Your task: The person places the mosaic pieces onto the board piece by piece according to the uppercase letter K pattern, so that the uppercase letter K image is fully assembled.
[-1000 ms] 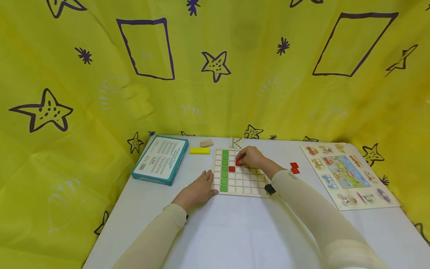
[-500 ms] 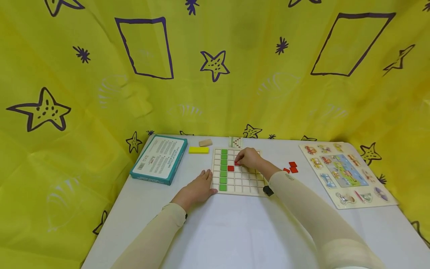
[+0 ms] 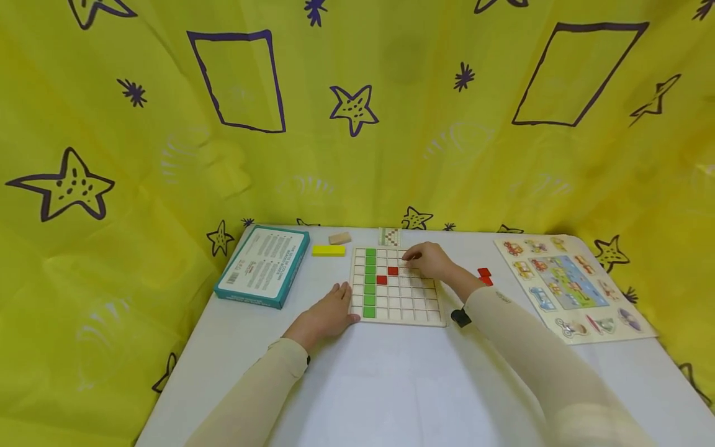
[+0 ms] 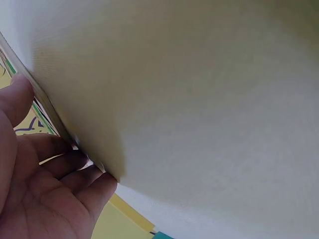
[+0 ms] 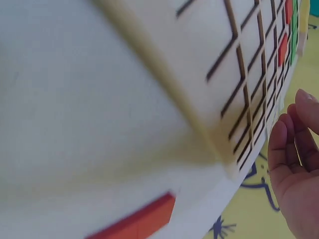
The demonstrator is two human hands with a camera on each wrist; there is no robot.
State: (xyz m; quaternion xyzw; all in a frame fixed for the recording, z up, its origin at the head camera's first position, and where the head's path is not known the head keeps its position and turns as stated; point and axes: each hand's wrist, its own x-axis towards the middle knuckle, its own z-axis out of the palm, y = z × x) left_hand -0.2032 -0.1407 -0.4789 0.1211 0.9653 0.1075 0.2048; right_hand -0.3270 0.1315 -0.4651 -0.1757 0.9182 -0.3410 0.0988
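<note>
A pale wooden grid board (image 3: 407,303) lies on the table between both hands. One column of it carries green tiles (image 3: 370,279). Two red tiles sit in cells to the right of that column, a nearer red tile (image 3: 382,280) and a farther one (image 3: 393,271), set diagonally. My left hand (image 3: 328,313) rests against the board's left edge, fingers extended, and the left wrist view has its fingertips (image 4: 110,180) along that edge. Over the board's upper right part hovers my right hand (image 3: 429,261), its fingers loosely bent; the right wrist view has nothing between thumb and fingers.
Loose red tiles (image 3: 485,273) lie right of the board, partly behind the right forearm. A small pattern card (image 3: 390,236) stands behind it. To the left are a yellow block (image 3: 328,251), a wooden block (image 3: 339,238) and a teal box (image 3: 262,267); far right, a picture puzzle (image 3: 575,285).
My right hand has let go of the farther red tile, which now shows uncovered in its cell, and has moved right. My left hand has stayed at the board's edge.
</note>
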